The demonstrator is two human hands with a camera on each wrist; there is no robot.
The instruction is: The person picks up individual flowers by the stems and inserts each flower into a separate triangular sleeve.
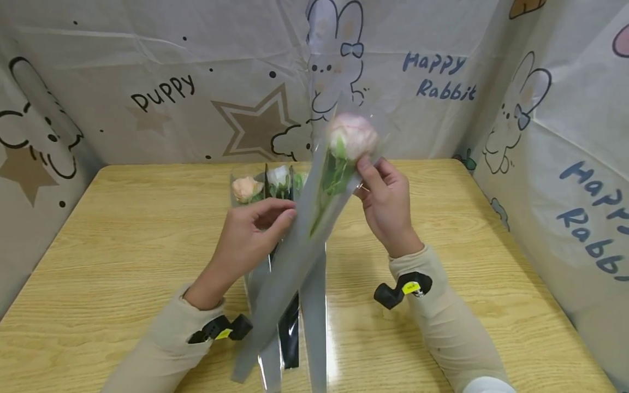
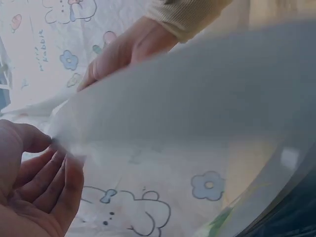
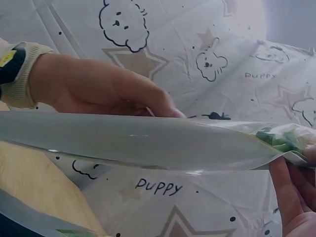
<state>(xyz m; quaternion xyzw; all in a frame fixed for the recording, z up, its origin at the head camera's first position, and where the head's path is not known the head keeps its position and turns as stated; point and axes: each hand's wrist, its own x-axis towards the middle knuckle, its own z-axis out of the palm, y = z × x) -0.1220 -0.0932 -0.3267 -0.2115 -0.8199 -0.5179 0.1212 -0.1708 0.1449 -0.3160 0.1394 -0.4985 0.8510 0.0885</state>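
Observation:
A pale pink artificial-looking flower (image 1: 352,135) with green leaves stands in a long clear and grey sleeve (image 1: 287,278), held slanting above the table. My right hand (image 1: 388,210) pinches the sleeve's right edge just below the bloom, thumb in front. On the opposite edge, my left hand (image 1: 243,234) pinches the film between thumb and fingertips, as the left wrist view shows at the sleeve's edge (image 2: 66,123). Beneath lie more wrapped flowers: a peach one (image 1: 247,189), a white one (image 1: 279,180) in a black-edged sleeve, and a third mostly covered by the raised sleeve.
The wood-grain table (image 1: 123,245) carries the lying sleeves, whose grey lower ends (image 1: 314,338) run towards its front edge. A printed cloth (image 1: 162,49) with rabbits, stars and lettering surrounds the table at the back and sides.

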